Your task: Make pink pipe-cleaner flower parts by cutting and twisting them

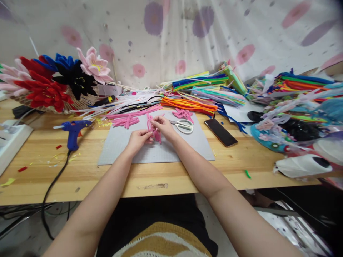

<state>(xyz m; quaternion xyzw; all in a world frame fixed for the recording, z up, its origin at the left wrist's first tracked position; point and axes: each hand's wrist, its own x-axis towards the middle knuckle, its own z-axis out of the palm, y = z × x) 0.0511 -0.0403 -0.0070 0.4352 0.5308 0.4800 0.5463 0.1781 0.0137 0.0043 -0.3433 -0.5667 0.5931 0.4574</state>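
Note:
Over the grey mat [118, 150], my left hand [139, 139] and my right hand [164, 127] are close together. Both have their fingers closed on pink pipe cleaners [149, 123], which stick up and hang down between them. Bent or folded ends show near the fingertips, but the exact shape is partly hidden. A pile of short pink pipe cleaners [125, 120] lies beyond my left hand. More pink pieces [183, 114] lie past my right hand, beside white-handled scissors [184, 126].
A blue glue gun [73, 134] with a black cord stands left of the mat, near fuzzy flowers [50, 89]. Right of the mat lies a phone [221, 132]. Bundles of coloured pipe cleaners [190, 105] line the back; a white spool [302, 166] sits at the right.

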